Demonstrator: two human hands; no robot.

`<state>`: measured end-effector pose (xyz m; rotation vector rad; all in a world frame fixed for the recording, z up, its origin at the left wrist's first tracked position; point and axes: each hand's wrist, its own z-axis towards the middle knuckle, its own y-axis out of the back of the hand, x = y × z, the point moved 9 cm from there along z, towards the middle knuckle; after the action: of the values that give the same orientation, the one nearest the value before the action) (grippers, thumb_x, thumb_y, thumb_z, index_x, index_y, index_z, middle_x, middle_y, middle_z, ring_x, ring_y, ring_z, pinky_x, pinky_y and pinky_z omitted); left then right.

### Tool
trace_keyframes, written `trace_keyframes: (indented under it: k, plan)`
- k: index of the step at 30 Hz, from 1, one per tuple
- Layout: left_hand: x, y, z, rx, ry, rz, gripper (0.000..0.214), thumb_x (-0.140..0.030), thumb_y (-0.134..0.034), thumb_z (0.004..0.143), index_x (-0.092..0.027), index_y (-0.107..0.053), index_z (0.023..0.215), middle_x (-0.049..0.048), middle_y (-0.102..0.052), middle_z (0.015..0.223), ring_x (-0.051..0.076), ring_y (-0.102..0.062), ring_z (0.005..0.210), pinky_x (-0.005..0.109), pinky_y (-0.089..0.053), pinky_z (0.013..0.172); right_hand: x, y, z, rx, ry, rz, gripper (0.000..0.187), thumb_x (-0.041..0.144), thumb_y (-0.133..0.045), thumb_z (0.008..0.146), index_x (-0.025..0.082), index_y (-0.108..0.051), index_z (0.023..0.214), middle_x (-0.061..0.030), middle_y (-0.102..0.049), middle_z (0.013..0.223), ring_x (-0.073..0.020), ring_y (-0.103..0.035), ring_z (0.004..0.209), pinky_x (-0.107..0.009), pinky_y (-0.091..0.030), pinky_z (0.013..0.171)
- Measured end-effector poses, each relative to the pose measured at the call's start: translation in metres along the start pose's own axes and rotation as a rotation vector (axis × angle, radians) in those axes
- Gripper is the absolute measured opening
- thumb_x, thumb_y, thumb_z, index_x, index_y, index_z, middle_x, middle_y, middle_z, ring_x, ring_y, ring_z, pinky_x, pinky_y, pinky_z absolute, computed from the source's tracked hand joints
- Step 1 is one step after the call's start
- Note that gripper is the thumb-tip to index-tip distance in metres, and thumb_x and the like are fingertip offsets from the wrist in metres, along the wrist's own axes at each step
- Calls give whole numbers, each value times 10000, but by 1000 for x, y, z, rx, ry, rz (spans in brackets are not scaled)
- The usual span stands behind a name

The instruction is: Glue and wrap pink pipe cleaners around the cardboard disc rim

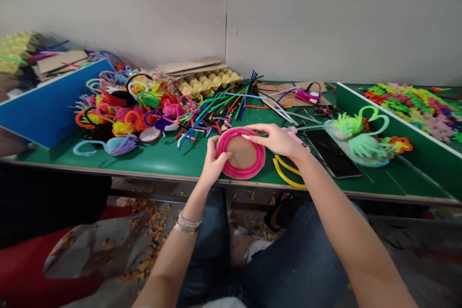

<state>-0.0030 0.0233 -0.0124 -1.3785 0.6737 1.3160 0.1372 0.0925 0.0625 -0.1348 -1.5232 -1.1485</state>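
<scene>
A round cardboard disc [242,153], ringed with bright pink pipe cleaner around its rim, is held between my two hands at the table's front edge. My left hand [215,160] grips its left side, thumb on the face and fingers partly hidden behind. My right hand [276,140] is closed on the upper right rim, with fingertips resting on the pink ring. Just beyond my right hand lies a pink glue gun [293,133], partly covered by it. Yellow curved handles [285,175] lie under my right wrist.
On the left, pipe-cleaner swans [121,146] pile up against a blue divider [54,110]. Loose pipe cleaners [216,110] and an egg tray [209,82] are behind the disc. To the right are a phone [334,154], green swans [371,147] and a green divider [397,120].
</scene>
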Motion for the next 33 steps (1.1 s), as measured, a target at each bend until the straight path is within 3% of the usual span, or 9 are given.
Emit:
trace_keyframes:
  k: [12, 22, 33]
  plan:
    - [3, 2, 1, 24, -29, 74, 393, -147, -630, 656, -215, -488, 1016, -22, -544, 845, 136, -535, 768, 241, -421, 702, 6, 3, -3, -27, 43, -177, 426, 438, -572, 809, 215, -644, 1164, -71, -638, 1192, -231, -569, 1108, -377, -431, 957]
    - [5, -1, 1, 64, -22, 109, 404, -150, -600, 676, -215, -441, 1042, -27, -512, 871, 126, -521, 787, 235, -420, 711, 3, 1, -6, 69, 8, -121, 471, 455, -585, 797, 236, -616, 1213, -46, -611, 1248, -249, -531, 1178, -392, -409, 1002]
    - [3, -2, 1, 62, -27, 136, 402, -171, -608, 668, -210, -447, 1034, -23, -516, 870, 134, -523, 798, 248, -422, 725, 5, 3, -8, 72, -7, -135, 492, 487, -580, 796, 227, -619, 1212, -49, -612, 1246, -247, -542, 1166, -383, -407, 1009]
